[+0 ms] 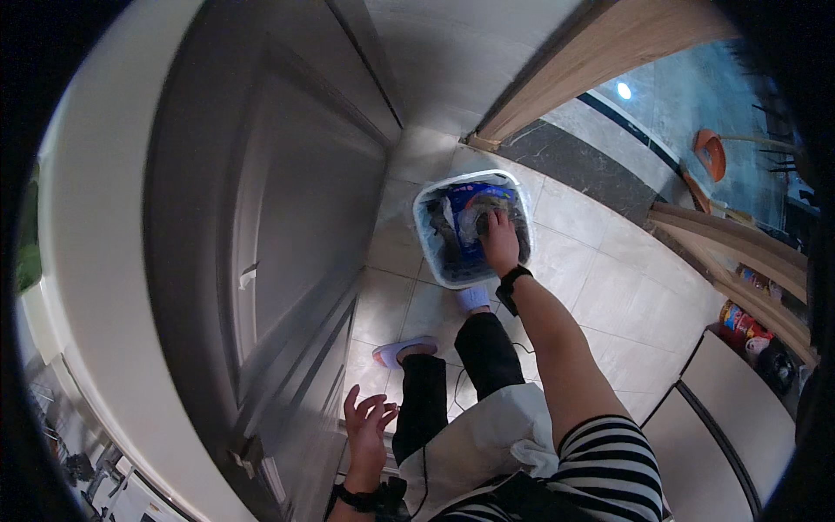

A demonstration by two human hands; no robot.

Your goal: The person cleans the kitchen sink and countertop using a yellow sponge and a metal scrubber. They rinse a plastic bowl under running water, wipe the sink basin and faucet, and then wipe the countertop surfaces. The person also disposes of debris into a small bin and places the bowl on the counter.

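Observation:
A white plastic bin (426, 253) stands on the tiled floor ahead of my feet. Inside lie a crumpled blue plastic package (464, 245) and dark rubbish (445, 231). My right hand (501, 243) reaches down into it, its fingertips at a brownish, partly see-through item (479, 207) on top of the blue package. The fingers' undersides are hidden, so a grip on anything there does not show. Low at my left side, my left hand (368, 421) holds nothing, fingers spread and slightly bent, near the dark grey cabinet front.
Dark grey cabinet doors (313, 169) rise close on the left, beneath a pale countertop (98, 261). A wooden door frame (587, 65) borders a doorway at upper right, with an orange dustpan-like item (710, 155) beyond. At right are a pale cabinet (724, 417) and red packaging (742, 324).

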